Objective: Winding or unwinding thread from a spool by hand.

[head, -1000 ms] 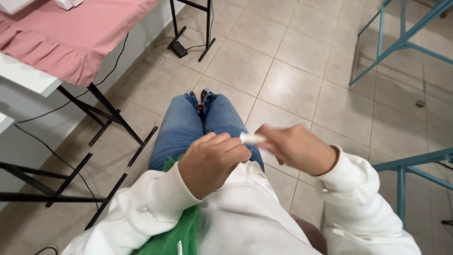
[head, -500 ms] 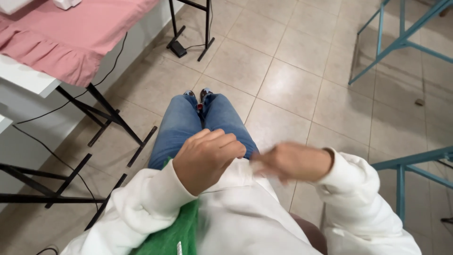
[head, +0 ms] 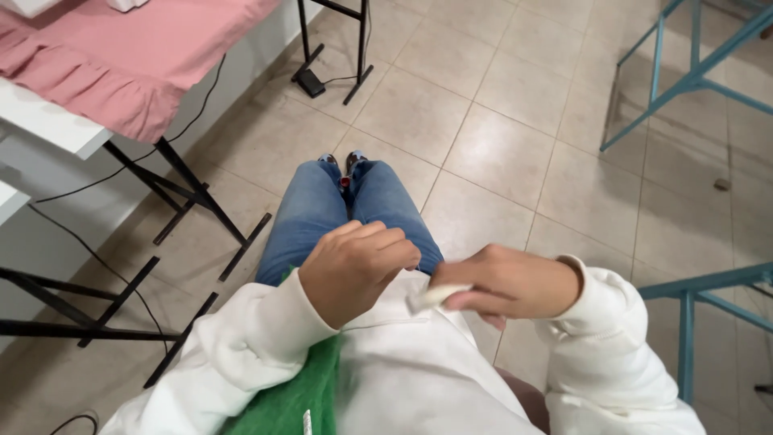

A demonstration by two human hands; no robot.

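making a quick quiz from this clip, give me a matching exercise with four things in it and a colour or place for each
Things:
1. right hand
2. left hand
3. ruffled cloth
4. metal frame

Descriptions:
A. pink, draped over the table at upper left
B. teal, standing on the tiled floor at upper right
C. pinching a small white piece
D. curled into a loose fist over the lap, above the white fabric

Pairs: 1-C, 2-D, 3-A, 4-B

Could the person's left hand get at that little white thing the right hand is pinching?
Probably yes. The left hand sits curled right beside the small white piece held by the right hand, with nothing between them.
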